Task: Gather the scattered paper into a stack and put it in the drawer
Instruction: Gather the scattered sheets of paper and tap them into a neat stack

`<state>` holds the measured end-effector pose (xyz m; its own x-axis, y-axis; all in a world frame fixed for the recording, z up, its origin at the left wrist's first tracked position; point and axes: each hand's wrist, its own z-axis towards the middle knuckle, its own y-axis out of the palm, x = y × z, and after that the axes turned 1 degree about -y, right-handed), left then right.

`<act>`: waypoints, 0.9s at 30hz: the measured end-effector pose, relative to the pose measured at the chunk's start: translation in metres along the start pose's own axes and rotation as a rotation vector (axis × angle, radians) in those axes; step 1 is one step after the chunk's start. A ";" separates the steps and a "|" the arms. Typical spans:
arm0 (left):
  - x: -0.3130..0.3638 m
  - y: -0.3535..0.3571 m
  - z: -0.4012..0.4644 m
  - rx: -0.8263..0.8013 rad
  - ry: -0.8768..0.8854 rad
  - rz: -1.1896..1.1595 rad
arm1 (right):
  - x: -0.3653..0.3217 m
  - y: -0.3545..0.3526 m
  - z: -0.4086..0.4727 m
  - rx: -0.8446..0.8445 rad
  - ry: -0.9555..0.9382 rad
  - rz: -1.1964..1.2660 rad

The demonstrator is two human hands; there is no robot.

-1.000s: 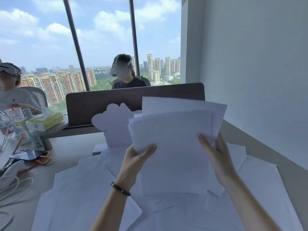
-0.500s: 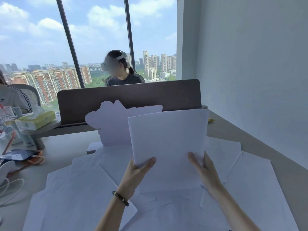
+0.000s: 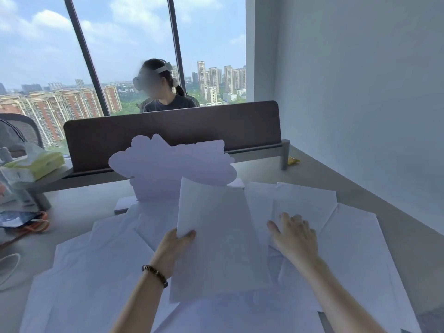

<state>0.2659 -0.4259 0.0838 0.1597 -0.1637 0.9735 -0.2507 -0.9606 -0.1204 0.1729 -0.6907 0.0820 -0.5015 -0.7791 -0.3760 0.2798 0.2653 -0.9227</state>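
Right hand (image 3: 294,236) is off the stack (image 3: 216,239) now, lying flat on loose sheets (image 3: 305,203) on the desk. Left hand (image 3: 174,248) alone grips the stack, which sits lower and tilts back.

A single wide-angle camera sat on the person's head and looked forward and slightly down across the desk (image 3: 79,212). The brown divider panel (image 3: 168,138) stood square ahead of it, a little above mid-frame. Nearer the lens than the panel, both forearms entered from the bottom edge, with the left hand (image 3: 174,248) and the right hand (image 3: 294,236) close below the camera. Beyond the panel the view reached the window (image 3: 125,44) and a seated person (image 3: 165,92). To the right of the panel a white wall (image 3: 360,92) filled the frame. No second view existed to overlap.
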 end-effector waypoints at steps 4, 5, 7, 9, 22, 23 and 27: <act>-0.017 -0.005 0.009 0.010 -0.091 0.106 | 0.024 0.019 0.002 -0.250 0.092 -0.210; -0.020 -0.006 0.011 0.012 -0.102 0.122 | 0.028 0.023 0.002 -0.271 0.077 -0.224; -0.023 -0.006 0.014 0.009 -0.114 0.143 | 0.031 0.027 0.003 -0.280 0.019 -0.221; -0.024 -0.005 0.017 0.009 -0.124 0.146 | 0.031 0.028 0.004 -0.274 -0.059 -0.157; -0.011 0.012 0.007 0.046 -0.017 0.276 | 0.035 0.029 0.008 -0.167 -0.020 0.035; -0.012 0.013 0.007 0.034 -0.028 0.278 | 0.035 0.028 0.008 -0.147 -0.005 0.069; -0.011 0.016 0.006 0.016 -0.046 0.254 | 0.043 0.026 0.015 -0.084 0.167 -0.169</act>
<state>0.2661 -0.4405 0.0700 0.1373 -0.4098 0.9018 -0.2732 -0.8908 -0.3632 0.1711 -0.7263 0.0427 -0.6660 -0.7132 -0.2187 0.1155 0.1910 -0.9748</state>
